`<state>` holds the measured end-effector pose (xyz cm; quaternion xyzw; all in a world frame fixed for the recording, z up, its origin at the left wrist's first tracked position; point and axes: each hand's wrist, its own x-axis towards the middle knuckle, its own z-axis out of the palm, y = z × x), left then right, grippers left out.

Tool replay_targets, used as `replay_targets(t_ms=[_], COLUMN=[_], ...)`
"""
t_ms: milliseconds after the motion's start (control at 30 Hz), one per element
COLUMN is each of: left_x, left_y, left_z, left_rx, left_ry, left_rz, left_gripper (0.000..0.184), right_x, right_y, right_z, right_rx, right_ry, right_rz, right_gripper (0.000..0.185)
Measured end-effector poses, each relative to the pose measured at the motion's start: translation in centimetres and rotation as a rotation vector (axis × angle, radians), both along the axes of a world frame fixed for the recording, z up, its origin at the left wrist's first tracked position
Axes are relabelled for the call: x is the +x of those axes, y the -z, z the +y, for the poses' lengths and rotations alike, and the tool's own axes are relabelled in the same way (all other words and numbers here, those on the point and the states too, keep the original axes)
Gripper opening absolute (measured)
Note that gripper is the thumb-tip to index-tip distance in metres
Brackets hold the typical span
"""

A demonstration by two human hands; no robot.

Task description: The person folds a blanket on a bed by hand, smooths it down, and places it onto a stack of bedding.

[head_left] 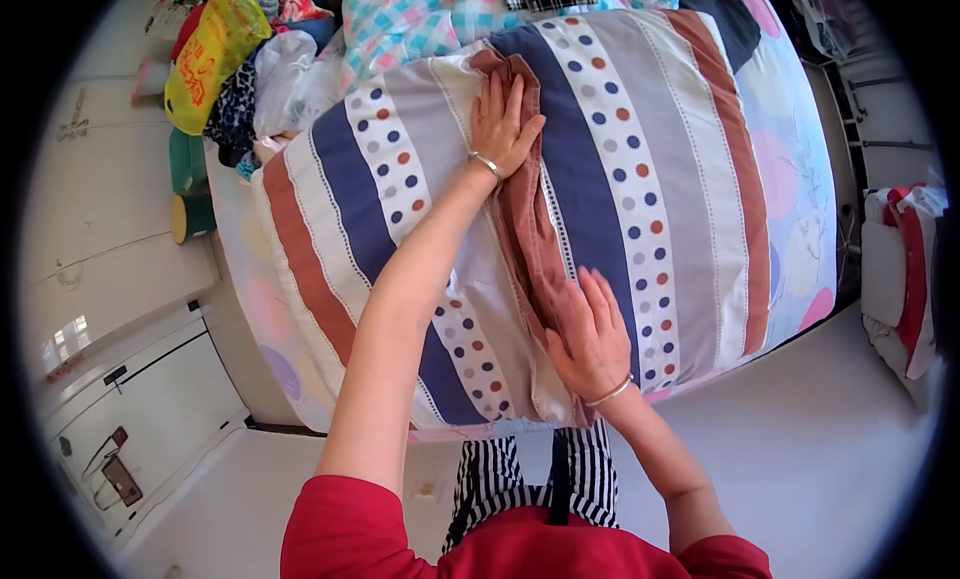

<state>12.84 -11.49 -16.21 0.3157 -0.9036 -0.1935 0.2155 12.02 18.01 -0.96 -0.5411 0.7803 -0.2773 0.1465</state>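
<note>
A striped quilt (680, 159) in navy, grey, white and rust, with dotted bands, lies spread over the bed. Down its middle runs a rumpled rust-brown edge (522, 209), bunched into creases. My left hand (503, 127) rests flat on the far end of this edge, fingers stretched out and pointing away from me. Closer to me, my right hand (593, 341) lies over the near part of the same edge with its fingers extended. Neither hand grips the cloth. The underside of the quilt is hidden.
The bed's pale patterned sheet (800, 179) shows around the quilt. At the back are a checked cloth (400, 24), a yellow plastic bag (215, 54) and a white bag (285, 79). Folded fabric (905, 279) sits at the right. A white cabinet (110, 209) stands left.
</note>
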Motion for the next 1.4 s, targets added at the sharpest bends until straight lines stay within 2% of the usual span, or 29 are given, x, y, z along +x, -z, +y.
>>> replay_targets(t_ms=[67,133,200,267,400,467,533,633,700,733,800,833,867,933,967,1067,1200,1267,1333,1400], left_x=[-0.3,-0.5,-0.6,-0.7,-1.6,-1.8,-2.0,-1.5,-0.5,0.6,3.5,4.6,5.3,6.0,5.5,5.0,4.1,3.4,3.4,4.2], left_y=[0.6,0.4,1.2,1.3,2.9,3.1,2.9,1.5,-0.8,-2.4,-4.5,-4.8,-4.6,-3.2,-2.1,0.6,-2.0,-2.7,-0.5,-1.2], left_z=[-0.2,-1.1,-2.8,-4.1,-4.3,-4.1,-4.0,-3.6,-4.1,-4.8,-6.5,-7.1,-7.6,-7.9,-7.8,-7.9,-6.5,-4.7,-2.6,0.7], left_rx=[0.018,-0.066,-0.094,-0.014,0.015,-0.016,-0.083,-0.113,0.003,-0.003,-0.098,-0.383,-0.384,-0.241,-0.201,-0.172,-0.094,-0.007,-0.065,-0.011], left_ry=[-0.011,0.097,0.134,0.211,0.129,0.111,0.081,0.081,0.192,0.192,0.374,0.26,0.26,0.073,0.056,0.049,-0.008,-0.077,-0.106,-0.062], left_rz=[0.073,0.032,0.05,0.031,-0.023,-0.034,-0.099,-0.136,-0.093,-0.094,-0.082,-0.358,-0.359,-0.53,-0.602,-0.51,-0.667,-0.66,-0.523,-0.463], left_gripper=[0.075,0.071,0.068,0.064,0.059,0.059,0.06,0.062,0.062,0.062,0.063,0.063,0.063,0.063,0.064,0.065,0.067,0.064,0.062,0.06], right_x=[0.5,1.7,1.7,1.6,3.1,3.8,4.0,4.2,4.7,4.9,3.8,2.8,2.1,1.6,1.7,2.0,3.1,4.3,5.4,6.6], right_y=[0.0,3.0,10.2,9.6,8.8,6.6,4.3,-0.1,4.2,6.1,9.3,11.2,12.1,14.0,15.0,17.2,15.5,13.3,11.5,10.8], right_z=[-4.4,-8.2,-8.6,-6.5,3.5,6.9,6.3,-1.4,-6.6,-9.4,-14.5,-16.1,-17.2,-17.5,-17.4,-17.4,-15.6,-13.1,-10.2,-7.0], right_rx=[-0.189,-0.172,0.0,0.061,0.239,0.295,0.343,0.004,-0.074,-0.105,-0.113,-0.11,-0.082,-0.095,-0.062,-0.038,-0.012,0.209,0.272,0.256], right_ry=[-0.177,-0.272,-0.277,-0.323,-0.374,-0.357,-0.334,-0.304,-0.378,-0.344,-0.318,-0.324,-0.324,-0.293,-0.279,-0.235,-0.223,-0.268,-0.291,-0.288], right_rz=[-0.049,-0.062,0.055,0.002,-0.044,-0.062,-0.078,-0.144,-0.253,-0.178,0.07,0.073,0.075,0.066,0.021,-0.071,-0.071,0.115,0.234,0.267], right_gripper=[0.057,0.056,0.054,0.051,0.042,0.039,0.037,0.038,0.046,0.047,0.058,0.064,0.068,0.07,0.07,0.069,0.063,0.06,0.057,0.055])
